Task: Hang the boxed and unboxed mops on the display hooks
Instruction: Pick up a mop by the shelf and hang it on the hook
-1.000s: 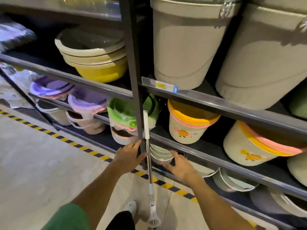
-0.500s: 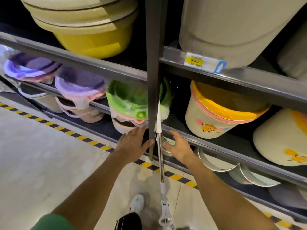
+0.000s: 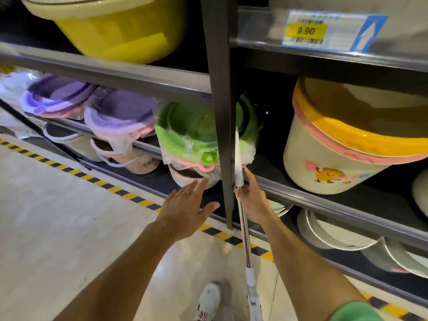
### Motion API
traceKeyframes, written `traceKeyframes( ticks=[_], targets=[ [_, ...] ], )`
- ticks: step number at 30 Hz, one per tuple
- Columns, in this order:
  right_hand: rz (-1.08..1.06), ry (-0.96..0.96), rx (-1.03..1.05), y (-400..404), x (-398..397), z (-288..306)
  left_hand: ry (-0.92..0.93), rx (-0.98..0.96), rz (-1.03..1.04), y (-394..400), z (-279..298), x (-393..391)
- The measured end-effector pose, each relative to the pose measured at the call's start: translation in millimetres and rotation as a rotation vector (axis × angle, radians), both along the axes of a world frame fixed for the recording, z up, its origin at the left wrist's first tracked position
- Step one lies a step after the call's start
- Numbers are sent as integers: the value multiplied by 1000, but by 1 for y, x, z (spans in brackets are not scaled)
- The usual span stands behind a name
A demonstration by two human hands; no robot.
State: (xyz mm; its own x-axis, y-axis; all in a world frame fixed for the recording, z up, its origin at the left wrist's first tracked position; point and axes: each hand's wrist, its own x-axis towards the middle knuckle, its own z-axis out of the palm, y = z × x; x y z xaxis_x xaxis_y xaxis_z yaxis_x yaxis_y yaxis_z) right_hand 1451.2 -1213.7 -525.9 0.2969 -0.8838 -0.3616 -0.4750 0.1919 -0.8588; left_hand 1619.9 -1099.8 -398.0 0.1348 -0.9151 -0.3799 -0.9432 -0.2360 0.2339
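Observation:
An unboxed mop (image 3: 245, 230) with a white grip, a metal pole and a white lower joint leans upright against the dark shelf post (image 3: 220, 100). Its head is cut off at the bottom edge. My right hand (image 3: 251, 200) holds the pole just below the white grip, thumb on the left side and index finger pointing up along the grip. My left hand (image 3: 185, 209) hovers left of the post with fingers spread, holding nothing. No display hooks or boxed mops are in view.
Shelves hold green (image 3: 192, 135), purple (image 3: 120, 112) and yellow-rimmed (image 3: 342, 154) buckets, with a yellow tub (image 3: 120, 35) above. A 9.90 price tag (image 3: 324, 31) sits on the shelf rail. Yellow-black tape (image 3: 97, 181) lines the floor. My white shoe (image 3: 208, 302) stands beside the mop's foot.
The view has moved closer to the shelf. My right hand has gone from reaching beside the pole to holding it under the white grip. My left hand stays open near the post.

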Motion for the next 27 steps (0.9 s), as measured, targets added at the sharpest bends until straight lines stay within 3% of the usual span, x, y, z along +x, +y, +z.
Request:
traceKeyframes(
  ticks=[21, 27],
  targets=[
    [31, -16, -262, 54, -32, 10, -33, -39, -34, -5, 16, -27],
    [79, -10, -307, 92, -56, 35, 31, -213, -29, 14, 54, -47]
  ],
)
